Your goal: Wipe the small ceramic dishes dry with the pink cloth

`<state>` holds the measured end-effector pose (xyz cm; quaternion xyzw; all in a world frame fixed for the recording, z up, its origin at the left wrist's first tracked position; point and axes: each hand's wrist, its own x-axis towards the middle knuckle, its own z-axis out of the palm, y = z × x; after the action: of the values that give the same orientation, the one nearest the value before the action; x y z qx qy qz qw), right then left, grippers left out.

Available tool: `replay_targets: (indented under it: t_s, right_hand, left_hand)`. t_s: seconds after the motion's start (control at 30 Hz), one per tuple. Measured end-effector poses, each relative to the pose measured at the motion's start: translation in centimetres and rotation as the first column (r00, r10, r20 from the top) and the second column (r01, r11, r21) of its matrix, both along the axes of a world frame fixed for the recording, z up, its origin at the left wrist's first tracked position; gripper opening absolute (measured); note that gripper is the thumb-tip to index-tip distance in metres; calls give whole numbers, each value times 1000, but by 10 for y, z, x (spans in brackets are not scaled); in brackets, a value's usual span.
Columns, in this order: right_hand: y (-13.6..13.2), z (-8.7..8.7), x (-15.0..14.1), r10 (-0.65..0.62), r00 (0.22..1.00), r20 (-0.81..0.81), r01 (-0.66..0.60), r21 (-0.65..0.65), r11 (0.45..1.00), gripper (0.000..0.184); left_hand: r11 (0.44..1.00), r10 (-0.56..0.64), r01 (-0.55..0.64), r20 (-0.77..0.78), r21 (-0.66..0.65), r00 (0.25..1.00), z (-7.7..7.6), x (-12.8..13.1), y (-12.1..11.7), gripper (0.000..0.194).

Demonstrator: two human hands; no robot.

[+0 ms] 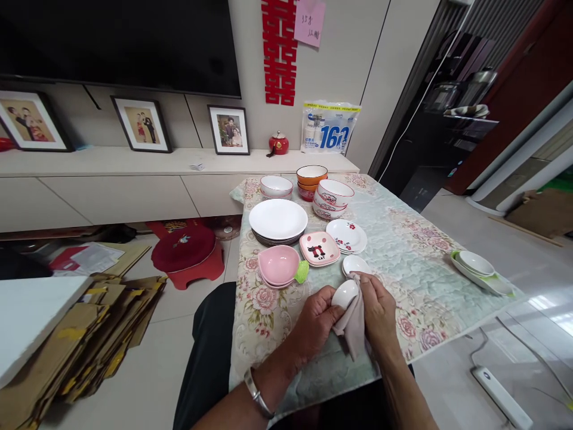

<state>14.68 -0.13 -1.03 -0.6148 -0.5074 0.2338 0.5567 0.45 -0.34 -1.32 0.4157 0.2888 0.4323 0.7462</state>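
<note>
On the left, a white slab (pixel 38 325), cut off by the picture's edge, covers part of the flattened cardboard (pixel 105 334), and on the cloth-covered surface (pixel 416 263) a pink bowl (pixel 278 263) hides most of another beneath it. Next, the left hand (pixel 319 315) grips a small white dish (pixel 345 293) above the surface's near part, the dish partly covered by a pale rag (pixel 353 330) grasped in the right hand (pixel 378 306), whose fingertips are hard to make out. Farther right, a white bowl (pixel 476 262) hides the middle of a green-edged plate (pixel 502 288).
</note>
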Motion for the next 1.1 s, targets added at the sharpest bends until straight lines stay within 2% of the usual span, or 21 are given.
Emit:
replay_targets:
  t_s: [0.07,0.1,0.17,0.23,0.3,0.37,0.43,0.47,0.57,0.63,0.73,0.8,0.9,1.0,1.1]
  right_hand:
    - [-4,-1,6,-3,995,-99,-7,-99,995,38]
    - [-6,-1,7,-14,996,-93,4,-105,994,38]
    - [-10,2,3,-40,999,25,41,-33,999,36]
    - [-14,8,-5,-43,977,211,18,118,993,29]
    - [-16,14,-15,13,919,395,-120,247,962,23]
    - [-16,20,-23,85,837,541,-284,295,912,22]
    - [-15,22,-25,124,785,607,-373,302,877,22]
    - [-14,22,-23,122,790,601,-370,308,877,21]
    - [-10,16,-13,67,907,415,-200,285,937,19]
    - [-6,11,-5,32,984,173,-62,167,984,27]
    - [-3,3,2,20,988,-150,-21,-3,1000,35]
    - [-2,1,6,22,983,-181,-25,-13,1000,37]
    - [-2,4,10,69,994,84,-73,43,996,37]
    - [-3,11,8,115,908,403,-176,117,977,30]
    - [-6,17,-4,85,828,555,-229,196,953,22]
  left_hand:
    - [999,-7,8,-30,46,1000,2,-1,0,26]
    - [998,-6,8,-37,56,999,4,-2,0,25]
    - [998,-11,14,-54,56,998,6,-2,0,25]
    - [998,-26,28,-52,47,998,8,-2,0,25]
    - [998,-25,27,-32,57,999,8,-1,0,24]
    - [996,14,-12,-24,90,1000,9,0,-1,20]
    - [989,48,-43,-33,140,998,9,0,-2,16]
    - [986,45,-38,-43,161,998,10,-1,-2,15]
    - [988,-1,14,-82,156,997,12,-4,-3,16]
    - [993,-30,40,-96,107,995,12,-5,-3,20]
    - [995,-51,58,-77,82,996,7,-3,-1,23]
    - [995,-64,69,-67,75,996,1,-1,0,24]
    - [995,-92,94,-67,33,994,-6,0,0,26]
    - [995,-74,81,-113,54,991,-4,0,0,23]
    - [990,-22,39,-128,133,991,4,0,0,17]
